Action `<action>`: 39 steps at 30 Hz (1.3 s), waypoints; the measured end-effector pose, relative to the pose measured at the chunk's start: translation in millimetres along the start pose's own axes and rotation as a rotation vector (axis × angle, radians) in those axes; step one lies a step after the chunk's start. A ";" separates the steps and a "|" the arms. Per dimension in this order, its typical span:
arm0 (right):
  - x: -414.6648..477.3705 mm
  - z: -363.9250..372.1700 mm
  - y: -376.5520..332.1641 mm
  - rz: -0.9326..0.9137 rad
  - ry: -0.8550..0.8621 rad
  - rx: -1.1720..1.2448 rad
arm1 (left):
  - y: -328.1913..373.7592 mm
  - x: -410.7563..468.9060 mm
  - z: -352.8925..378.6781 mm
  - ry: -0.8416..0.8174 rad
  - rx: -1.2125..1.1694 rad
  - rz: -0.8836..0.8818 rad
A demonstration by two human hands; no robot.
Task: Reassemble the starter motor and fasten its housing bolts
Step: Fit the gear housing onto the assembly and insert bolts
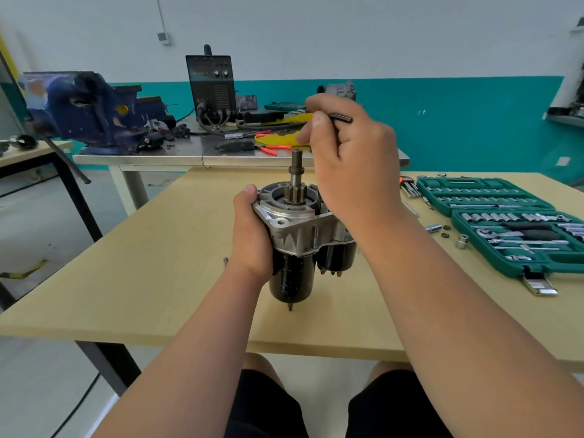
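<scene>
The starter motor (297, 245) stands upright on the wooden table (151, 263), black body down, silver aluminium nose housing and pinion shaft (296, 175) pointing up. My left hand (251, 230) grips the housing's left side and steadies it. My right hand (350, 162) hovers over the housing's right rear, closed around a black hex key (343, 118) whose short arm sticks out past my fingers. The key's lower end and the bolt under it are hidden by my hand.
An open green socket set case (512, 222) lies at the right, with loose sockets and nuts (445, 232) beside it and a hex key set (409, 186) behind. A small bolt (225, 260) lies left of the motor. A metal bench behind carries a blue vise (91, 109) and welder (211, 86).
</scene>
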State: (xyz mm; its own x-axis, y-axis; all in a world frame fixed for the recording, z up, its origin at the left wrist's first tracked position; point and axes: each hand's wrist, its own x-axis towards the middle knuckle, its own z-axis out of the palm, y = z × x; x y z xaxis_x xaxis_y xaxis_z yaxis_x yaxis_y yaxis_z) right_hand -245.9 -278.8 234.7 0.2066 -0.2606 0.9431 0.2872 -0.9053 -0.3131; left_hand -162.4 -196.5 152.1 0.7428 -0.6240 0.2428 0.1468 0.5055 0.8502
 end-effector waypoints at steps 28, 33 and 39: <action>25.9 -20.1 33.4 0.378 0.051 0.727 | 0.6 0.8 -2.6 0.094 0.060 -0.062; -15.8 -29.1 122.1 0.747 -0.538 -0.339 | 3.8 6.8 -22.4 0.076 -0.022 -0.039; -82.2 4.9 138.6 0.729 -1.118 -0.629 | 27.8 21.7 -47.9 0.121 0.069 -0.007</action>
State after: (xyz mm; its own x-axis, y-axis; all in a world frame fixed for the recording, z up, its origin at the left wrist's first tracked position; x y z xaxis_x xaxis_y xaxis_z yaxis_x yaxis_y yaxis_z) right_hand -218.5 -381.2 113.2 0.8062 -0.5882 -0.0636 -0.5782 -0.7607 -0.2948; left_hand -111.0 -167.5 158.6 0.8161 -0.5486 0.1819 0.1100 0.4565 0.8829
